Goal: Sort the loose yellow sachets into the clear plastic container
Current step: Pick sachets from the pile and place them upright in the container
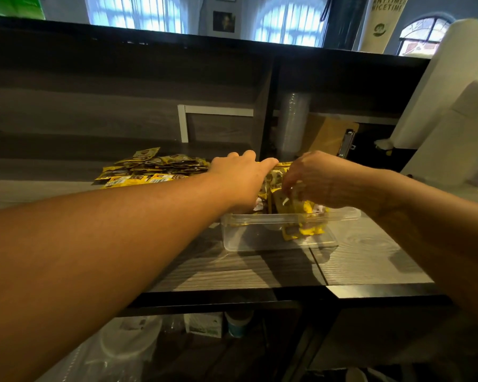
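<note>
The sachets being packed sit right under both hands, standing on edge in the one clear box on the counter. The left hand reaches over the box with its fingers curled round the top of the yellow bunch. The right hand pinches sachets too, pushing them down at the right end of the box. The box lies long from left to right, below both hands. The loose pile is just left of the left hand, so that hand is nearer to it. I cannot count the sachets; they overlap too much. A clipboard leans behind the right hand.
</note>
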A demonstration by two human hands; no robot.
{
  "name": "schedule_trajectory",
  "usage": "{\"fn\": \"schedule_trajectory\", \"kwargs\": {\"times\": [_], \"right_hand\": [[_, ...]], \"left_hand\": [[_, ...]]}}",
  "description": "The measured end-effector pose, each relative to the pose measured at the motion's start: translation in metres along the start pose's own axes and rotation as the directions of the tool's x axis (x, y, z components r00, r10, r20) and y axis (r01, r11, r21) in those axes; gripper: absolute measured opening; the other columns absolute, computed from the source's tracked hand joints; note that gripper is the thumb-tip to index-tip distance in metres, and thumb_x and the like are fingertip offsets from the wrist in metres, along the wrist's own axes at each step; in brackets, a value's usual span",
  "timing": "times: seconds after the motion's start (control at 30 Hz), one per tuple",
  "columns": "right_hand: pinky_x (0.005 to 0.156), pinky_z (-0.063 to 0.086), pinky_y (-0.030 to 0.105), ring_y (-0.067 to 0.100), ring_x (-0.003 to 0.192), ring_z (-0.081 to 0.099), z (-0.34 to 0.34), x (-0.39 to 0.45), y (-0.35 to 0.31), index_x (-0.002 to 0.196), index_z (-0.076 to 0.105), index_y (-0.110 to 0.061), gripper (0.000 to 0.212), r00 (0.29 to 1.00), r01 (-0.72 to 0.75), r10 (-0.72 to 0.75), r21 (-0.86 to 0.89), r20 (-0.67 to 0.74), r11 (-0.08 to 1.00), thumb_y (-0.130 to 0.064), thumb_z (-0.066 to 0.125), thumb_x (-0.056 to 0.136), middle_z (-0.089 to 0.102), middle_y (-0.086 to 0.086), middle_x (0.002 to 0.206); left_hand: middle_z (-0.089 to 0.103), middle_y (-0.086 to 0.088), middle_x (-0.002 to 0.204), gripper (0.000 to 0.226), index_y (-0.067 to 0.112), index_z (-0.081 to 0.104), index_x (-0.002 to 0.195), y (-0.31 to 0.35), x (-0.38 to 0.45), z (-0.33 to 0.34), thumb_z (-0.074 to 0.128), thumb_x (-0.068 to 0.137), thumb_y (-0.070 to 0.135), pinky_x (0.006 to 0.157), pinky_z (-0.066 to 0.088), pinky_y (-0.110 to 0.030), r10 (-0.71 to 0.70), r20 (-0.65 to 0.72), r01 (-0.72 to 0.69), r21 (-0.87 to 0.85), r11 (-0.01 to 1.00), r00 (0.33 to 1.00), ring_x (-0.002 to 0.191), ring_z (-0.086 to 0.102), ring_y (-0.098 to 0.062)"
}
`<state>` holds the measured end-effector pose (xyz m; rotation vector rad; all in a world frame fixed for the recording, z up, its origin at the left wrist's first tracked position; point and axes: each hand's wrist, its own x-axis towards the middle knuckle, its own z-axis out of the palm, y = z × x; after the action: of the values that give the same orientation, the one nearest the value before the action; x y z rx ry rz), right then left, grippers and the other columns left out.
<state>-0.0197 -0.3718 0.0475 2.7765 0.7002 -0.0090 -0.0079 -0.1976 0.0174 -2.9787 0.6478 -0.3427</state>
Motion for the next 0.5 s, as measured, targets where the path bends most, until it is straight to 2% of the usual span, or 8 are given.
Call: {"fn": "schedule_trajectory", "kwargs": {"times": [0.1,0.17,0.23,0.3,0.4,0.5], "right_hand": [[0.082,0.052,0.027,0.017,0.096,0.056,-0.002,0.008,-0.003,0.131,0.056,-0.028,0.043,0.997,-0.058,0.059,-0.024,0.054,0.998,-0.032,0.065,0.09,0.058,0.0,0.116],[0.074,0.05,0.024,0.014,0.084,0.053,0.001,0.014,-0.006,0.132,0.052,-0.022,0.052,0.993,-0.092,0.093,-0.02,0.069,0.996,-0.033,0.071,0.085,0.055,-0.004,0.098],[0.066,0.044,0.021,0.013,0.077,0.051,0.007,0.018,-0.01,0.135,0.046,-0.017,0.061,0.991,-0.126,0.125,0.022,0.05,0.992,-0.034,0.074,0.084,0.051,-0.005,0.091],[0.07,0.044,0.023,0.014,0.083,0.052,0.013,0.019,-0.011,0.138,0.041,-0.016,0.066,0.99,-0.138,0.137,0.06,0.025,0.989,-0.036,0.073,0.085,0.053,-0.001,0.099],[0.088,0.051,0.028,0.019,0.101,0.057,0.018,0.018,-0.007,0.143,0.036,-0.015,0.069,0.995,-0.101,0.101,0.025,0.006,0.995,-0.037,0.071,0.087,0.057,0.005,0.122],[0.095,0.049,0.032,0.023,0.112,0.055,0.015,0.017,-0.001,0.145,0.032,-0.019,0.07,0.995,-0.088,0.086,0.041,0.06,0.995,-0.029,0.071,0.087,0.053,0.006,0.133]], "left_hand": [[0.043,-0.008,0.141,0.089,0.038,0.013,0.156,0.0,-0.001,-0.001,0.071,0.089,0.034,0.092,0.049,-0.048,0.0,0.01,0.0,-0.015,1.0,1.0,0.125,0.046,-0.033],[0.043,-0.009,0.141,0.089,0.038,0.013,0.156,0.001,-0.001,-0.003,0.071,0.088,0.037,0.094,0.048,-0.049,0.002,0.024,-0.001,-0.028,1.0,1.0,0.126,0.045,-0.033],[0.043,-0.009,0.14,0.089,0.038,0.014,0.155,0.001,-0.002,-0.004,0.071,0.087,0.04,0.094,0.048,-0.05,0.0,0.034,0.001,-0.031,1.0,0.999,0.127,0.045,-0.033],[0.042,-0.009,0.141,0.089,0.037,0.013,0.156,0.002,-0.002,-0.004,0.071,0.088,0.038,0.093,0.048,-0.049,-0.003,0.036,0.004,-0.018,1.0,0.999,0.127,0.045,-0.033],[0.042,-0.01,0.142,0.09,0.037,0.012,0.156,0.003,-0.001,-0.003,0.072,0.088,0.036,0.094,0.048,-0.05,-0.009,0.038,0.009,-0.007,1.0,0.999,0.128,0.044,-0.034],[0.042,-0.01,0.141,0.09,0.036,0.013,0.156,0.002,-0.001,-0.003,0.072,0.088,0.037,0.095,0.047,-0.051,-0.014,0.04,0.015,-0.016,1.0,0.999,0.128,0.044,-0.034]]}}
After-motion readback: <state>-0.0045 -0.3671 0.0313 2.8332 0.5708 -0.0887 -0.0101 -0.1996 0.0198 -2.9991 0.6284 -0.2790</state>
